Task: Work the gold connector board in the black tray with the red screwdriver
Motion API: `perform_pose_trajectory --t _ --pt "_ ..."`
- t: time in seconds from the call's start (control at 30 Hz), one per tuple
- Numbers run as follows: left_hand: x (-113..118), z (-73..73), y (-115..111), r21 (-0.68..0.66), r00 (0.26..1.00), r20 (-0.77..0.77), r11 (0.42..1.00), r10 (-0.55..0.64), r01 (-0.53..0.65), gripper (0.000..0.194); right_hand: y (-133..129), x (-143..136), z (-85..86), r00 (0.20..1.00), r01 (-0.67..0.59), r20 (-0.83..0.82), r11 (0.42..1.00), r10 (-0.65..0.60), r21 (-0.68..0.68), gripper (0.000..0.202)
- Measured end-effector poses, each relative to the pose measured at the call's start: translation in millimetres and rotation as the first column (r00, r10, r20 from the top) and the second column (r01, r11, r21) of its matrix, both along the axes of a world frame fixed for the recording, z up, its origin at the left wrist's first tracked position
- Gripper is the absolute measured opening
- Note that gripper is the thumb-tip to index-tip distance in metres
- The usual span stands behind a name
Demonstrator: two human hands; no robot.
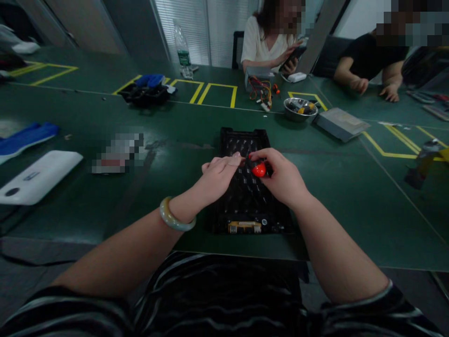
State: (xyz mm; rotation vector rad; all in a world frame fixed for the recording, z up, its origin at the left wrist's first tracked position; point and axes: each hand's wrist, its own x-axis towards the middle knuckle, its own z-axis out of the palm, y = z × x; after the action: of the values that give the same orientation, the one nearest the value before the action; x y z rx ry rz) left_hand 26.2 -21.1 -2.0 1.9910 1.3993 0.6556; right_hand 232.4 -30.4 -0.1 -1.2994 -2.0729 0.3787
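A black computer-case panel [242, 199] with rows of holes lies on the green table, with a yellow connector board [244, 227] at its near end. In my right hand [283, 175] is a screwdriver [258, 169] with a red, rounded handle end and a black part; fingers and thumb close round it above the panel. My left hand [221, 175], a bangle on its wrist, reaches over the panel's left side with fingers stretched toward the screwdriver. Its fingertips come close to the black part; whether they touch it or pinch something small is unclear.
A white casing [40, 178] and blue gloves [28, 138] lie left. Farther back are a black tray [145, 95], a bottle [183, 54], a power supply [257, 78] with loose cables, a metal bowl [300, 110] and a grey metal box [340, 124]. Two people sit opposite.
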Motion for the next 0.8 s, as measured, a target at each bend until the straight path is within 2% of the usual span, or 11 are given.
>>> perform_pose_trajectory --t 0.2,0.3,0.4,0.5,0.57,0.63,0.73,0.8 --pt "-0.9 -10.0 5.8 0.043 0.998 -0.056 0.999 -0.005 0.008 0.061 4.9 1.8 -8.6 0.942 -0.124 0.301 0.987 0.15 -0.105 0.046" --pt "-0.5 -9.4 5.8 0.087 0.998 -0.056 0.996 -0.003 0.008 0.056 6.5 3.1 -12.2 0.918 -0.168 0.342 0.977 0.203 -0.129 0.05" --pt "-1.9 -8.8 8.0 0.178 0.998 -0.065 0.984 0.01 0.002 0.048 6.7 4.1 -11.4 0.913 -0.158 0.356 0.978 0.197 -0.138 0.055" --pt "-5.2 -13.2 15.5 0.262 0.994 -0.052 0.962 0.099 -0.082 0.042 5.7 4.2 -7.4 0.919 -0.112 0.363 0.984 0.155 -0.139 0.055" --pt "-7.9 -19.7 23.7 0.272 0.982 -0.025 0.946 0.188 -0.174 0.059 5.3 4.6 -5.4 0.937 -0.071 0.333 0.992 0.104 -0.108 0.052" --pt "-11.1 -28.2 33.4 0.21 0.971 -0.015 0.95 0.24 -0.232 0.078 5.7 6.1 -5.1 0.964 0.023 0.265 0.999 -0.01 -0.046 0.046" --pt "-17.3 -42.9 47.9 0.04 0.976 -0.016 0.975 0.219 -0.218 0.089 7.7 10.4 -6.7 0.942 0.288 0.17 0.957 -0.29 0.038 0.049" --pt "-21.8 -51.7 55.4 -0.01 0.989 -0.025 0.99 0.143 -0.143 0.085 9.0 13.1 -8.1 0.877 0.443 0.205 0.897 -0.434 0.002 0.062"
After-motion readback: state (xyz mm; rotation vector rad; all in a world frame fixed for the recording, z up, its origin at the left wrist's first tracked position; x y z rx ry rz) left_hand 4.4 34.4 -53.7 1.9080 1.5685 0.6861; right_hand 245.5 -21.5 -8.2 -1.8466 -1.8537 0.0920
